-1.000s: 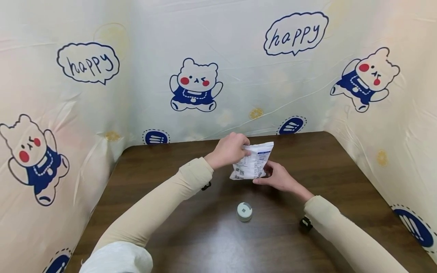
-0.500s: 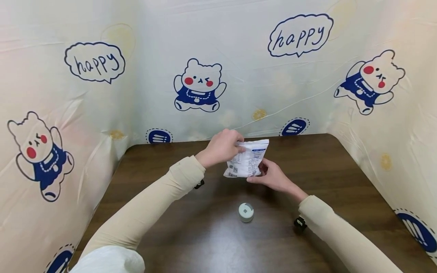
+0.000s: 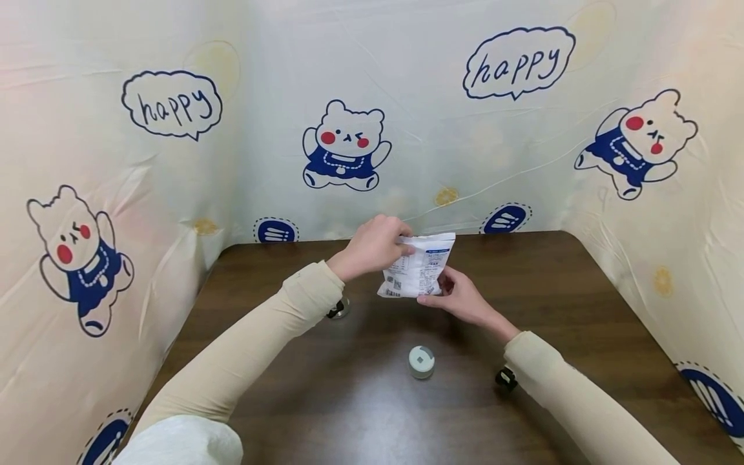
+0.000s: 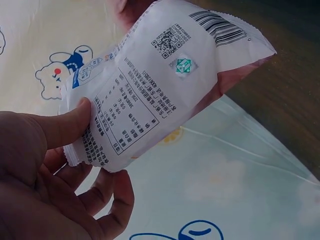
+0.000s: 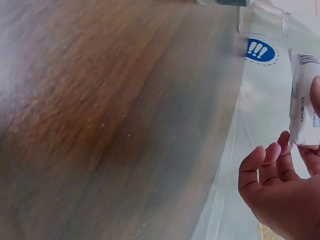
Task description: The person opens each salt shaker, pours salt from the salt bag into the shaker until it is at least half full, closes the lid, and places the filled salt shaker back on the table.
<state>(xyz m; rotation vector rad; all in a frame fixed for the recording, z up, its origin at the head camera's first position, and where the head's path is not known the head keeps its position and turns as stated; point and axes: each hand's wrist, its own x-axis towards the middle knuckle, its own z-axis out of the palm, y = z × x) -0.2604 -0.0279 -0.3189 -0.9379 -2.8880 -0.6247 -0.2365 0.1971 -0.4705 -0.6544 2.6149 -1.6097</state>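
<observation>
White and printed in black and blue, the food packet is between your two hands over the far part of the bench, tilted slightly. Your left hand pinches its upper left corner: the thumb lies across the printed face, an index finger is behind, and the other fingers are bent and apart from the film. Your right hand grips its lower right corner between thumb and fingers, some of those fingers spread clear of it. You cannot tell from the head view whether the packet's lower edge touches the bench. The left wrist view gives you its barcode, QR code and green square mark.

Nearer to you, between your forearms, a small round container with a pale lid stands upright on the bench, apart from both hands. Your left cuff and the black wrist device under it block most of a clear object; only a sliver shows. A clear jar appears in part at the top of the right wrist view. Behind the bench and along both sides hangs a pale curtain printed with bears, close to your left hand in the head view.
</observation>
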